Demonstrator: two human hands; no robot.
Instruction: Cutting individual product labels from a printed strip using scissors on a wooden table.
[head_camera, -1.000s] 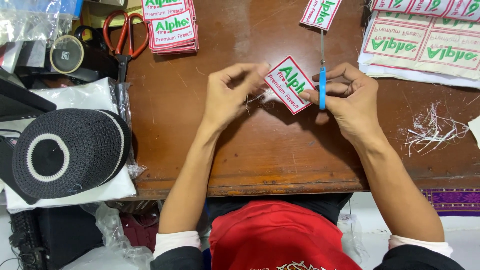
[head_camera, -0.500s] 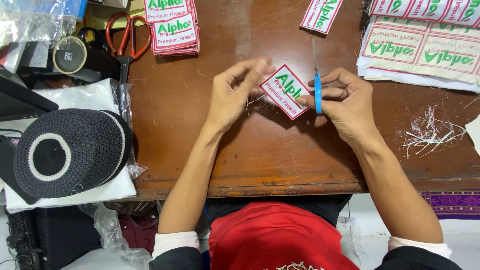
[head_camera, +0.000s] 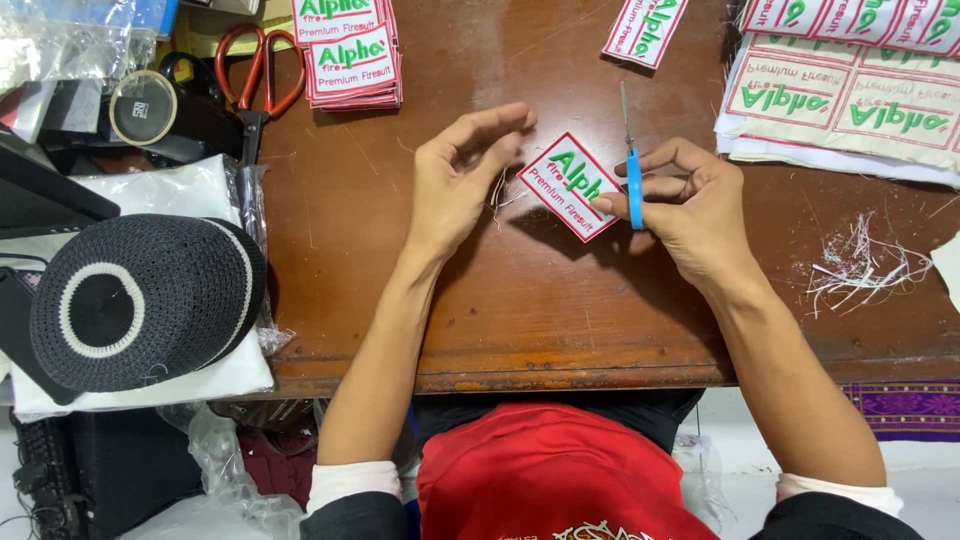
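Note:
My right hand (head_camera: 700, 205) grips a blue-handled thread snip (head_camera: 633, 185) with its thin blade pointing away from me. The same hand pinches the right corner of a white embroidered patch (head_camera: 568, 185) with a red border and green lettering, held just above the brown wooden table (head_camera: 520, 300). My left hand (head_camera: 455, 185) is to the left of the patch, fingers apart and off it. A few loose white threads (head_camera: 500, 192) hang between that hand and the patch's left corner.
A stack of the same patches (head_camera: 350, 55) and red-handled scissors (head_camera: 262, 80) lie at the far left. Uncut patch sheets (head_camera: 850, 100) are far right, a single patch (head_camera: 645, 30) far centre, thread scraps (head_camera: 862, 265) right. A black knitted cap (head_camera: 135, 300) rests left.
My left hand has let go of the patch's left corner and drawn slightly away. The right hand, with snip and patch, has shifted a little to the left and nearer.

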